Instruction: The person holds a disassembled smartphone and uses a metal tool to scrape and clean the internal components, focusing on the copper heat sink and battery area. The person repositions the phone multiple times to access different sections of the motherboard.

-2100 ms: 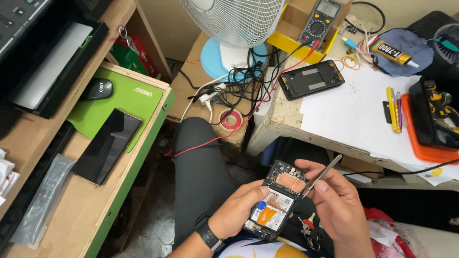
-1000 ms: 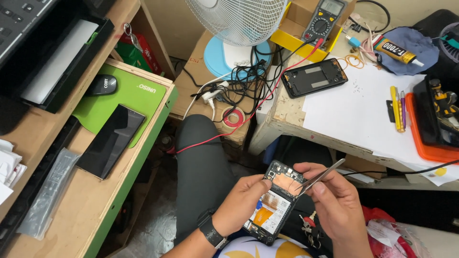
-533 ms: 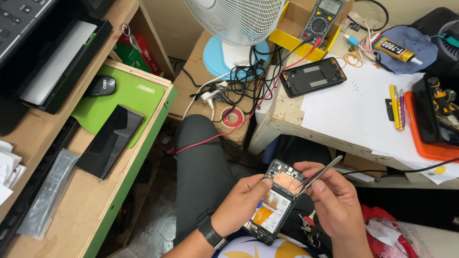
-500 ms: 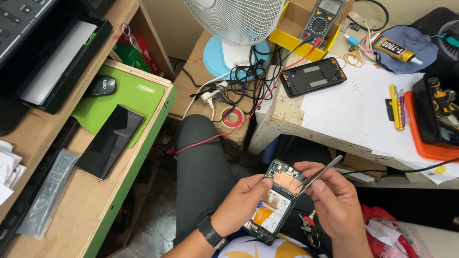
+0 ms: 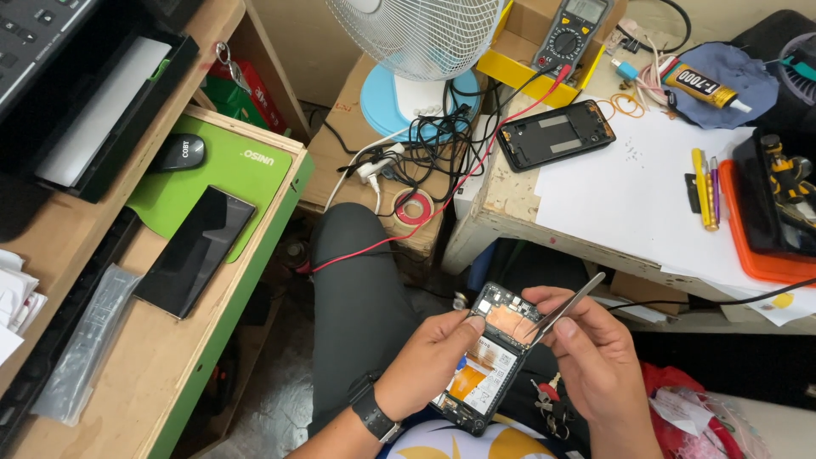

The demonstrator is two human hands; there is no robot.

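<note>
Phone: back cover off, copper plate and battery showing; held tilted over the lap, low centre of view, between the two hands.
Left hand: wraps the phone's left edge from below, thumb on the upper left corner; fingers clamped on the phone.
Right hand: just right of the phone, thumb and fingers pinched together on the tweezers.
Tweezers: metal, slanted, tips down on the phone's upper right near the copper plate, handle end pointing up and right.
Watch: black, on the left wrist.
Table: worn, to the upper right, well apart from the hands.
Frame: black phone shell, lying flat on the table by the white paper.
Multimeter: on a yellow box, red lead trailing down across the knee.
Fan: white, top centre.
Shelf: wooden, to the left, carrying a green mat, a mouse and a dark phone-sized slab.
Glue tube: on blue cloth, top right.
</note>
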